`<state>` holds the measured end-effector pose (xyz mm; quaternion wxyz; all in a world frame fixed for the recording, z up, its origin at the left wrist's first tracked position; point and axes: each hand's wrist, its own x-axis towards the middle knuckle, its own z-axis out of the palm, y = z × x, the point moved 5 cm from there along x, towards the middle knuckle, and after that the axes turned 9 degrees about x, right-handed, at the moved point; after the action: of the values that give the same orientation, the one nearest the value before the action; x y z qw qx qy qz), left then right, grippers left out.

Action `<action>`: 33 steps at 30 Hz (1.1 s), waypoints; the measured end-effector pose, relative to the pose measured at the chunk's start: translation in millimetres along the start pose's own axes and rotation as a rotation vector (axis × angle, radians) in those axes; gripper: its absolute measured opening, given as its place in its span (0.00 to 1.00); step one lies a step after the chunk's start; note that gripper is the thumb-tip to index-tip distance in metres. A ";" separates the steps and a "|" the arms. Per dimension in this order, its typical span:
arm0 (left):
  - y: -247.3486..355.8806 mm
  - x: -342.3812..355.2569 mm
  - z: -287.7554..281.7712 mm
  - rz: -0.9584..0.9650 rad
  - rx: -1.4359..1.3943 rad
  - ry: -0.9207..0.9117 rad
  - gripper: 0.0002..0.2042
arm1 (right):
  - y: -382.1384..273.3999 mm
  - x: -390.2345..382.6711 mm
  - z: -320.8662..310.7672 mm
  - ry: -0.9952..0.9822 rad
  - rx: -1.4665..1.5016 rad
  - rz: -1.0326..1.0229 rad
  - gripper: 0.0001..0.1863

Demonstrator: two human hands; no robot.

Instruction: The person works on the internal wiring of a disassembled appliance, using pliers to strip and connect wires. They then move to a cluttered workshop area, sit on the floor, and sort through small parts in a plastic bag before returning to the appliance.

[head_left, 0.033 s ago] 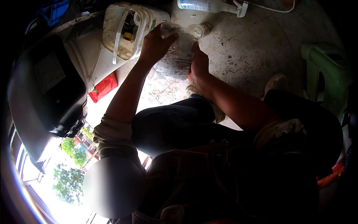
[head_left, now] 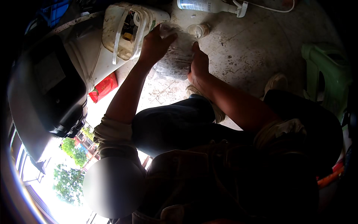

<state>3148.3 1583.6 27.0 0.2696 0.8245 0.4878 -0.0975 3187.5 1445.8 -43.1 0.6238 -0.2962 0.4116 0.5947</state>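
Observation:
A clear plastic bag with dark print, its contents greyish and hard to make out, is held up between my two hands above the floor. My left hand grips its upper left part, the thumb lying across the plastic. On the right edge my right hand is closed, thumb pointing up and fingers partly hidden behind the bag. Just beyond the bag's top right corner is a small clear round tub on the floor.
An open, dirty white bucket with mixed items stands left of my hands. Near it lies a red packet. A white spray bottle lies at the far edge. A green plastic stool is at right, a black case at left.

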 end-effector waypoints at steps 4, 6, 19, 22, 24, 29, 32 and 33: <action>3.5 -0.2 -0.8 -0.016 -0.020 -0.020 0.24 | -1.9 1.2 0.3 -0.001 -0.033 0.030 0.23; 5.1 -0.3 2.2 -0.020 0.022 -0.063 0.25 | -3.4 -1.6 2.0 0.010 -0.030 0.034 0.23; 6.3 1.2 -2.1 -0.046 -0.001 -0.042 0.22 | -2.9 -2.3 5.7 -0.014 0.130 0.084 0.23; 10.7 0.2 -3.2 -0.024 0.016 -0.041 0.21 | -1.0 -0.2 6.9 -0.056 0.060 0.101 0.23; 7.8 0.9 -1.9 -0.022 -0.010 -0.044 0.21 | -1.5 0.0 6.6 -0.043 0.026 0.094 0.23; 2.8 0.9 -2.0 -0.039 0.010 -0.016 0.18 | -4.0 -2.6 9.9 -0.031 0.012 0.088 0.24; -3.6 2.0 -0.2 -0.061 -0.014 -0.027 0.18 | -3.8 -5.7 12.0 -0.031 0.028 0.104 0.26; -2.0 2.4 -0.7 -0.069 -0.034 -0.036 0.17 | -3.1 -4.3 11.7 -0.040 0.022 0.106 0.26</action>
<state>3147.7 1586.6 25.9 0.2886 0.8008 0.5124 -0.1132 3192.7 1453.3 -34.1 0.6027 -0.2550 0.4207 0.6283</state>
